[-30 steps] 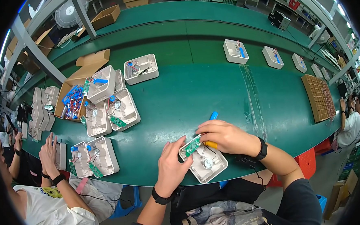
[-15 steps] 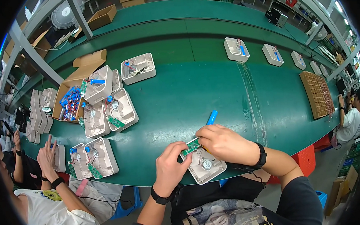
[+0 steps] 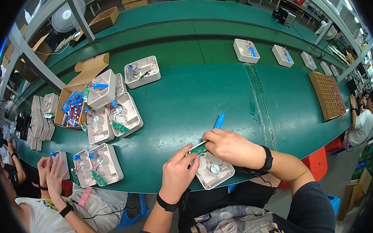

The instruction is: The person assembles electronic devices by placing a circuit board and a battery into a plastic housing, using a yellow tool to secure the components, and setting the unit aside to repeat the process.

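Observation:
My left hand (image 3: 179,174) pinches the left end of a small green circuit board (image 3: 199,150) between thumb and fingers. The board is tilted, over the far side of a light-grey plastic housing (image 3: 206,181). My right hand (image 3: 235,147) is closed at the board's right end, fingertips pressed together; what they grip is hidden. Inside the housing sits a round speaker-like part (image 3: 214,169) with thin wires. A blue cylindrical battery (image 3: 219,121) lies on the table just beyond my right fingers.
Several grey housings (image 3: 129,113) with boards and wires stand at left, beside a cardboard box (image 3: 62,116) of blue wired batteries. More housings (image 3: 247,56) line the far right, near a gridded brown tray (image 3: 326,96). A co-worker's hands (image 3: 54,176) are at far left.
The circuit board has tilted, now showing its pale edge, while my hands shift only slightly. At left, the co-worker's raised hand has come down to a housing and a second hand shows beside it.

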{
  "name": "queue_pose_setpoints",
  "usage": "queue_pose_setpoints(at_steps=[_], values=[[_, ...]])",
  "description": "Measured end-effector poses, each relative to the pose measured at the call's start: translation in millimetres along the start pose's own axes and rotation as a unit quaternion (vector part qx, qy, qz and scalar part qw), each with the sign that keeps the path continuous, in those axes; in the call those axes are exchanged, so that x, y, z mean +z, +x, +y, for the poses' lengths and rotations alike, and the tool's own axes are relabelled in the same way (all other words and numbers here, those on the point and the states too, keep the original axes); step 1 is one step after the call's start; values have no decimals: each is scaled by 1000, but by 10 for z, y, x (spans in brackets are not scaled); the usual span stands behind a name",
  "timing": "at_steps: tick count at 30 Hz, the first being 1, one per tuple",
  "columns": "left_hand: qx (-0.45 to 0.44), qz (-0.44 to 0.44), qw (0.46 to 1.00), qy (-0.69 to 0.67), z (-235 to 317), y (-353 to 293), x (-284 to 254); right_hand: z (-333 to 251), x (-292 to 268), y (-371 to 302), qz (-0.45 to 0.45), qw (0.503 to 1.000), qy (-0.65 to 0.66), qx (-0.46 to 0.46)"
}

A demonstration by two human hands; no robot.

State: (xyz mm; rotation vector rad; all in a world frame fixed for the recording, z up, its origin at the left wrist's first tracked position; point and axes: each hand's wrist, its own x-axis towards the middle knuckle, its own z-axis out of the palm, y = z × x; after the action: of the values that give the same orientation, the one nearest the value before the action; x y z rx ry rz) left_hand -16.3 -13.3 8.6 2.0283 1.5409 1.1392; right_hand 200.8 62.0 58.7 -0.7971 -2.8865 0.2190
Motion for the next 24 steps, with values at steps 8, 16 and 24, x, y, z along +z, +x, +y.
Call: queue_pose_setpoints(at_steps=[8, 16, 24], values=[[3, -21, 1000, 18, 21, 28, -9, 92, -5, 22, 28, 998, 56, -1], [2, -31, 999, 18, 6, 35, -138, 229, -28, 89, 8, 990, 141, 17], [-17, -27, 999, 22, -44, -37, -130, 329, -70, -329, 55, 972, 223, 56]])
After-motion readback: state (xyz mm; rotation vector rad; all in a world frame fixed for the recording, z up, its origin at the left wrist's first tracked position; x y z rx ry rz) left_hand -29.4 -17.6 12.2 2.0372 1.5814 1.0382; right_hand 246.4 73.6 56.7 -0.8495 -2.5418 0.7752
